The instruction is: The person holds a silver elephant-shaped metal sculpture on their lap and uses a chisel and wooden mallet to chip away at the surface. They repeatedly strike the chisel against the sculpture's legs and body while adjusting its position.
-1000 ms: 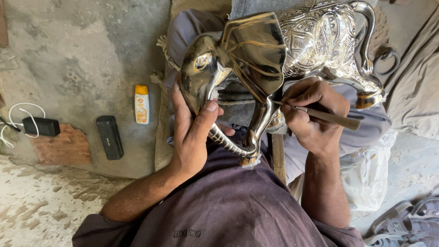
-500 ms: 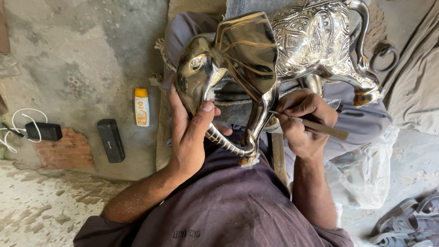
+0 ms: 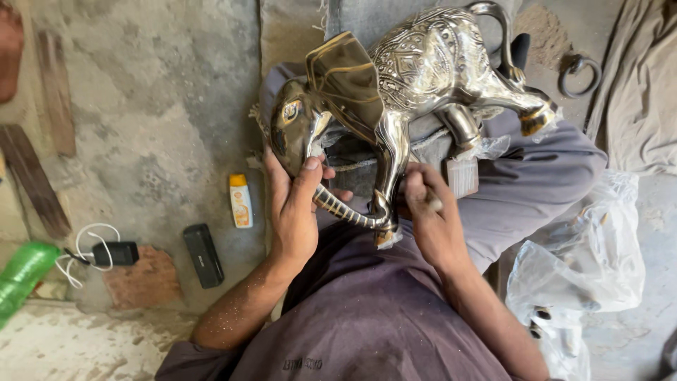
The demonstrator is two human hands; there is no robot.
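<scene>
I am sitting on a rough grey concrete floor (image 3: 141,106), where a small yellow bottle (image 3: 240,201), a black box (image 3: 203,255), a charger with a white cable (image 3: 106,252), a green bottle (image 3: 25,271) and a clear plastic bag (image 3: 585,261) are lying around me. The shiny, engraved metal elephant (image 3: 416,77) is resting across my lap, head toward my left. My left hand (image 3: 295,208) is clasping its head and striped trunk, while my right hand (image 3: 434,219) is closing around a thin tool beside the front leg.
</scene>
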